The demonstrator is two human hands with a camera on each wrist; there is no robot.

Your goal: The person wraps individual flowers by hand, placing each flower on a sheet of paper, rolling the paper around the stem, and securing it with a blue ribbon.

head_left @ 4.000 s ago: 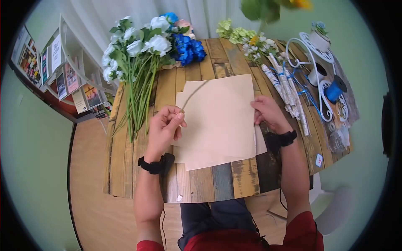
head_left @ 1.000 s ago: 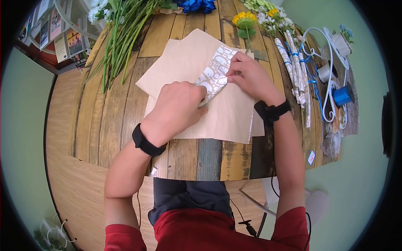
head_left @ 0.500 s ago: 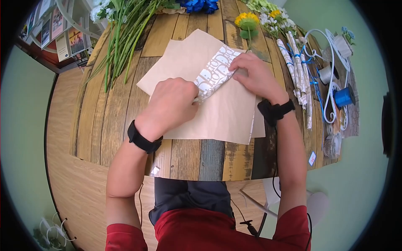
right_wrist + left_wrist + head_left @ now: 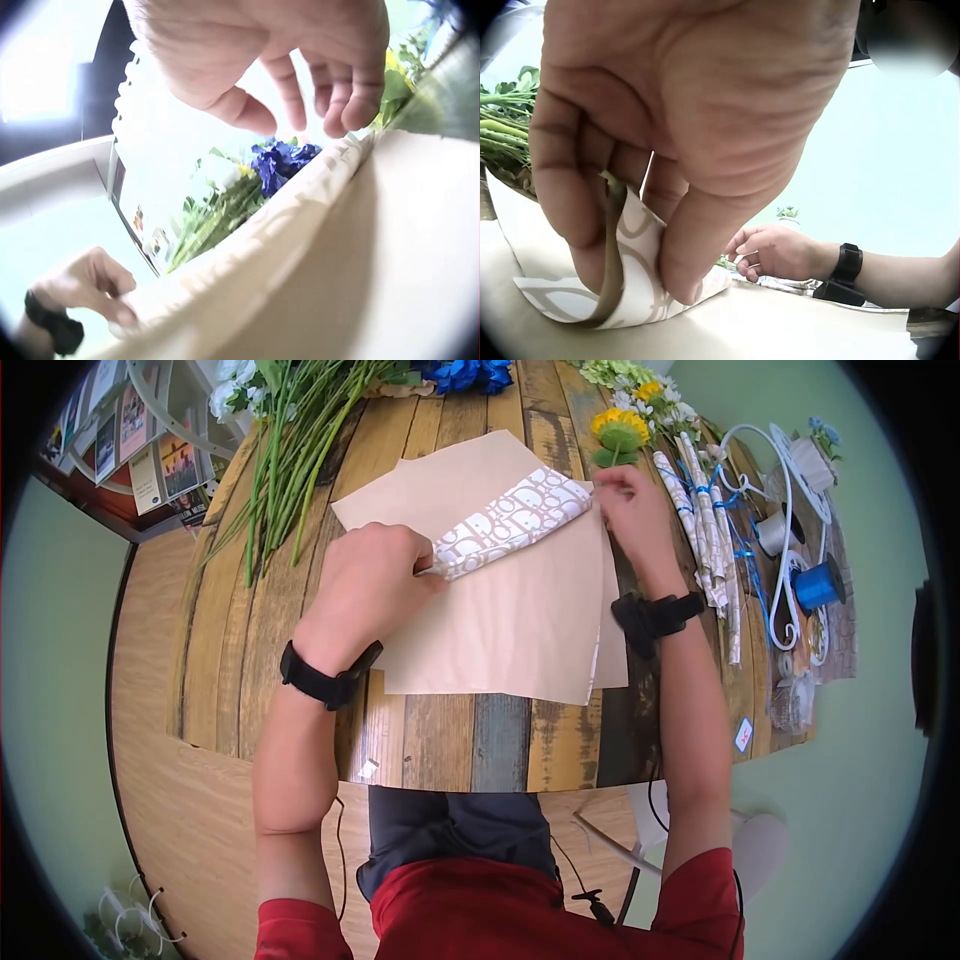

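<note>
A sheet of wrapping paper (image 4: 480,630), plain tan on one face, lies on a stack of similar sheets. Part of it is turned over into a long fold (image 4: 515,525) showing a white printed pattern. My left hand (image 4: 375,585) pinches the fold's lower left end between thumb and fingers. In the left wrist view a thin stem end (image 4: 610,180) pokes out there. A sunflower (image 4: 620,432) stands out beyond the fold's upper right end. Right beside that end is my right hand (image 4: 632,515), fingers loosely bent and holding nothing; its fingertips hover over the paper in the right wrist view.
Long green stems (image 4: 310,470) with white and blue flowers lie at the left. On the right are paper-wrapped flowers (image 4: 705,525), a blue ribbon spool (image 4: 820,584) and a white scrolled metal stand (image 4: 790,470). The wooden table's front edge (image 4: 500,790) runs before the body.
My left hand first held a stem and my right the sheet's edge. A corner was then turned over; the fold has swung flatter, my left hand moved left, and my right let go.
</note>
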